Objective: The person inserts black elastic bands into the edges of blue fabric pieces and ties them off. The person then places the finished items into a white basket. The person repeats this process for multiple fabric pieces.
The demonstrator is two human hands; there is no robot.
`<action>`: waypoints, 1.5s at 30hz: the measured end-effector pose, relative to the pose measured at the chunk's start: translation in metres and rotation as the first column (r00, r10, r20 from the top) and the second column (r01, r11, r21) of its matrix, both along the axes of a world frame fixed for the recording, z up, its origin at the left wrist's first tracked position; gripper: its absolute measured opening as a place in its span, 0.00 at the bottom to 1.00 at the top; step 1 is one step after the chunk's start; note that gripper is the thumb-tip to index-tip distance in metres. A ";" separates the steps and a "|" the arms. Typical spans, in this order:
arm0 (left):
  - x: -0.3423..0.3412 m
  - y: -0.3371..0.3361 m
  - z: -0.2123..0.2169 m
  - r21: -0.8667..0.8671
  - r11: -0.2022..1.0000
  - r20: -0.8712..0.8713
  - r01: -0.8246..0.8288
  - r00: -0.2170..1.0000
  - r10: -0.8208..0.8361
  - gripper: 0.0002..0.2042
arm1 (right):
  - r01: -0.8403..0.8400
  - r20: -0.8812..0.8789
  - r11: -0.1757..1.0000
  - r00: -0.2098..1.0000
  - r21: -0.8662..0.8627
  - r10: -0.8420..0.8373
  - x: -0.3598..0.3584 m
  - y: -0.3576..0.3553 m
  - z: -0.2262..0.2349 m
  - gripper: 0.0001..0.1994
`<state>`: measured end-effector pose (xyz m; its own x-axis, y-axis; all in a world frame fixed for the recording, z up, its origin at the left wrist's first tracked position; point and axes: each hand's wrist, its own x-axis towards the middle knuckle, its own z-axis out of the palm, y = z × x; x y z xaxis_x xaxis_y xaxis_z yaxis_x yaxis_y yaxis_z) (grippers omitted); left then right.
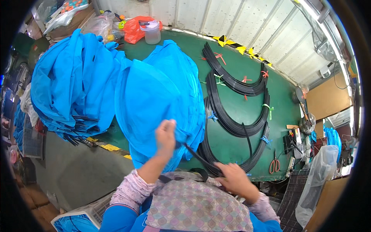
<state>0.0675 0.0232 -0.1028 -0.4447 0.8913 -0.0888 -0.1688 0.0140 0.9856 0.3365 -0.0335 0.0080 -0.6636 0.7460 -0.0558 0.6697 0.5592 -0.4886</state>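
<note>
Left hand (165, 136) pinches blue fabric (154, 96); right hand (234, 176) grips the black rod (199, 157) at 4 o'clock. Forced, it may snag and tear.

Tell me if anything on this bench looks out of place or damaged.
Nothing stands out. The blue fabric pieces are stacked, the black rods lie bundled on the green table, and the orange scissors rest near its edge.

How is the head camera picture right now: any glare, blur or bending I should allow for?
Head view: even, bright light, no strong glare on the green table; fisheye bends the table edge and the wall panels; black corners round the rim; right hand slightly soft; blue fabric sharp.
</note>
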 end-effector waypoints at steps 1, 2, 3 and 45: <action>-0.016 0.006 0.003 0.019 0.996 0.032 -0.089 0.996 0.088 0.17 | -0.025 0.039 0.999 0.999 -0.048 0.027 0.018 -0.002 0.002 0.12; -0.011 0.003 0.026 0.042 0.999 -0.157 -0.009 0.987 0.016 0.17 | 0.002 -0.071 0.981 0.997 -0.194 -0.016 0.037 -0.002 -0.003 0.12; 0.004 -0.012 0.030 0.117 0.979 -0.353 0.169 0.928 -0.118 0.16 | 0.095 -0.142 0.978 0.982 -0.187 -0.122 0.032 0.001 -0.005 0.09; -0.010 -0.030 0.066 0.227 0.968 -0.526 -0.103 0.824 0.211 0.19 | 0.330 -0.558 0.906 0.819 0.267 -0.134 -0.083 0.033 -0.039 0.14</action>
<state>0.0572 -0.0065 -0.0373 -0.5076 0.7811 0.3636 0.4084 -0.1535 0.8998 0.2531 -0.0002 -0.0314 -0.3239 0.7867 0.5256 0.5035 0.6136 -0.6083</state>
